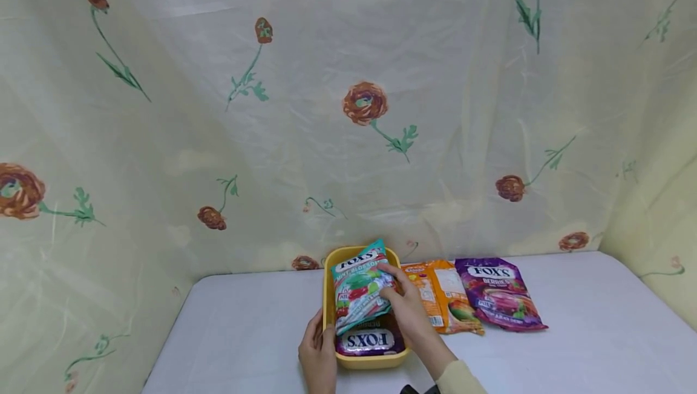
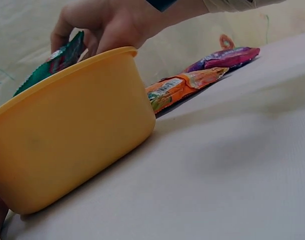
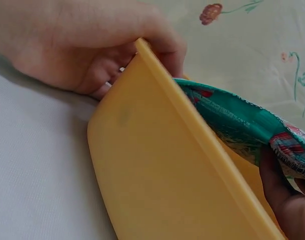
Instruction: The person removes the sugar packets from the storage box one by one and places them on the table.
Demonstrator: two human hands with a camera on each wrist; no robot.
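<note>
A yellow plastic tub [image 1: 373, 362] stands near the back of the table. My left hand [image 1: 318, 351] grips its left wall, thumb over the rim and fingers outside, as the right wrist view also shows. My right hand [image 1: 408, 309] pinches a teal mint candy bag [image 1: 359, 291] by its right side. That bag lies tilted within the tub's opening, its top corner reaching past the far rim. Below it, inside the tub, a dark purple candy bag [image 1: 367, 342] shows its upside-down lettering; the rest of it is covered.
To the tub's right lie orange candy bags [image 1: 443, 300], overlapping, and beside them a purple berries candy bag [image 1: 501, 294]. A floral curtain [image 1: 305, 140] hangs behind the white table [image 1: 245, 333]. A dark object [image 1: 411, 389] pokes in at the bottom edge.
</note>
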